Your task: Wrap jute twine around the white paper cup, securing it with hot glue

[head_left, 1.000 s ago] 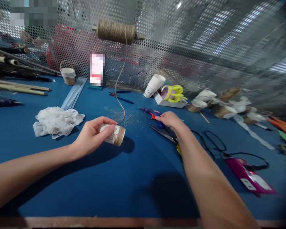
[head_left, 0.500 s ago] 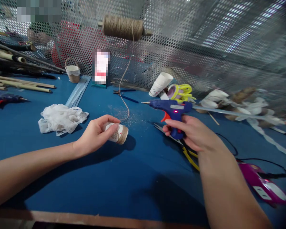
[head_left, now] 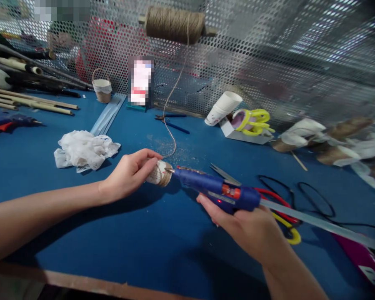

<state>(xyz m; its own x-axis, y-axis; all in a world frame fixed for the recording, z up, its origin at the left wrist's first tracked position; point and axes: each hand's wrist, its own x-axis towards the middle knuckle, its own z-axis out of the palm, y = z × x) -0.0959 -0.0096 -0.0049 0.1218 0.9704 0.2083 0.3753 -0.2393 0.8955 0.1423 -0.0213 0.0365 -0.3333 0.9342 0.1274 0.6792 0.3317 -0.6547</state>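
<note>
Left hand grips a twine-wrapped paper cup, best held steady for the hot-glue gun the right hand grasps.

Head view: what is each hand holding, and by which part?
The left hand holds the cup round its side; the right hand holds the blue glue gun from below, behind its middle, its handle hidden from view.
</note>
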